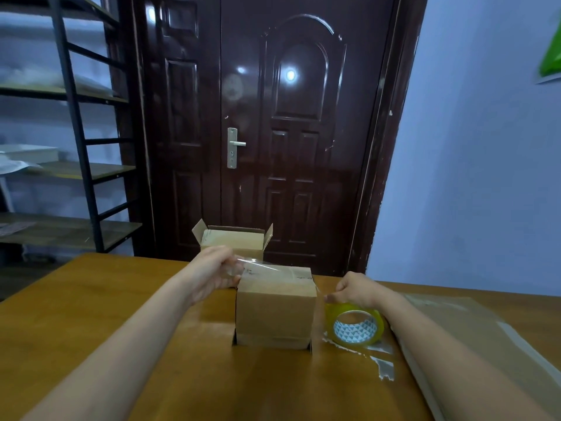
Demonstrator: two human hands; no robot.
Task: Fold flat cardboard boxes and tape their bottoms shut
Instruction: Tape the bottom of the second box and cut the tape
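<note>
A small cardboard box (pixel 274 314) stands upside down on the wooden table (pixel 121 314), its closed bottom flaps facing up. A strip of clear tape (pixel 267 267) stretches across those flaps. My left hand (pixel 212 273) pinches the free end of the tape at the box's left top edge. My right hand (pixel 353 290) grips the yellowish tape roll (pixel 353 325) just right of the box, low by the tabletop. A second box (pixel 233 241) with open flaps stands upright behind the first.
Flat cardboard sheets (pixel 473 338) lie on the table at the right. Scraps of stuck tape (pixel 382 360) mark the table near the roll. A dark door (pixel 258 123) is behind the table, and a metal shelf rack (pixel 76 132) stands at the left.
</note>
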